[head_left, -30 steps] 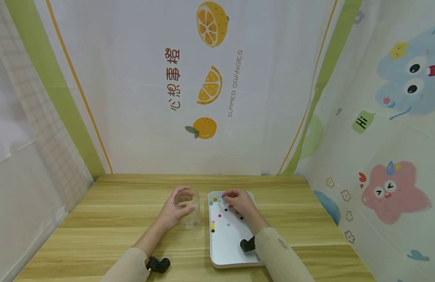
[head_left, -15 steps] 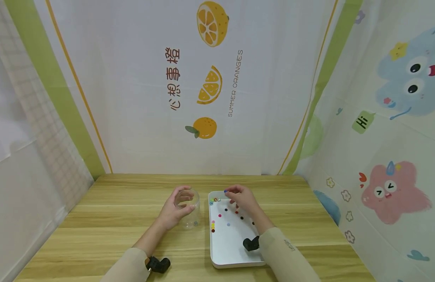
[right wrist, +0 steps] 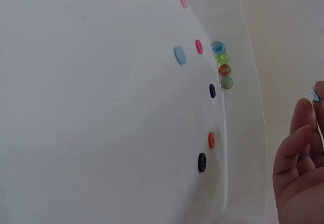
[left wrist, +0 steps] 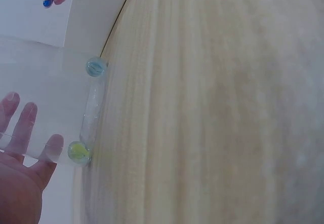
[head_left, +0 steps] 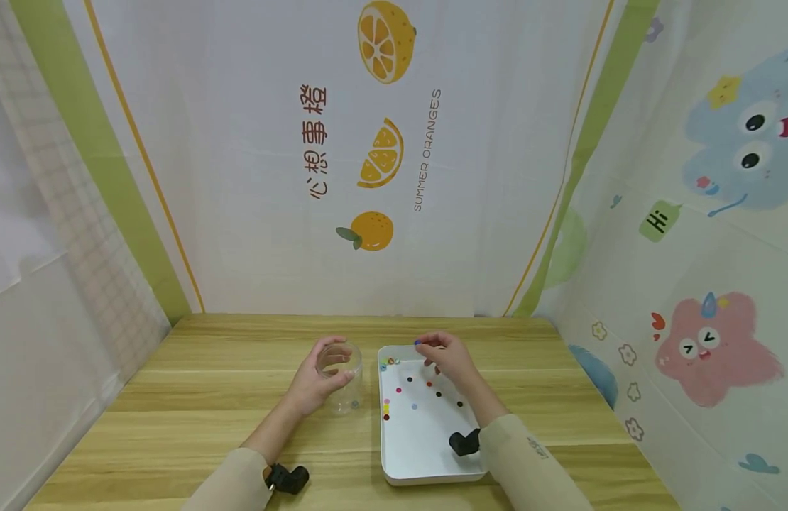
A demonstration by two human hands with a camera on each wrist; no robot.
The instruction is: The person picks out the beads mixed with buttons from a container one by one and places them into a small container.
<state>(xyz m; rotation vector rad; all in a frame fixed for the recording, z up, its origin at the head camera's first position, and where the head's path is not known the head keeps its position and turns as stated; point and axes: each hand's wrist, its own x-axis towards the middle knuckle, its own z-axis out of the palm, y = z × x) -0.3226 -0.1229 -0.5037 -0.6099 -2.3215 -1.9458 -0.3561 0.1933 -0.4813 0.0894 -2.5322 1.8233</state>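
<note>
My left hand (head_left: 312, 383) is curled round a clear jar (head_left: 351, 387), gripping it near its open mouth, and the jar stands on the wooden table (head_left: 196, 397) just left of the tray. My right hand (head_left: 451, 360) pinches a blue marble (left wrist: 47, 3) between thumb and finger, held up over the tray's far end, apart from the jar. Down at the jar's bottom I can see a pale blue marble (left wrist: 95, 67) and a yellow-green marble (left wrist: 79, 152). In the white tray (head_left: 426, 451), four glass marbles (right wrist: 225, 70) sit in a line against the wall at the far left corner. Small round buttons lie scattered nearer me: a magenta button (head_left: 399, 389), a pale blue button (head_left: 414, 407), a red button (head_left: 429, 384) and three dark buttons (head_left: 439, 394), with a short row of pink, yellow and dark red buttons (head_left: 386, 409) along the left wall. A black device (head_left: 288, 480) juts from my left beige sleeve (head_left: 231, 482). Beyond the table hangs a white cloth (head_left: 253, 248) printed with oranges; at right another cloth (head_left: 624, 298) shows a pink star.
</note>
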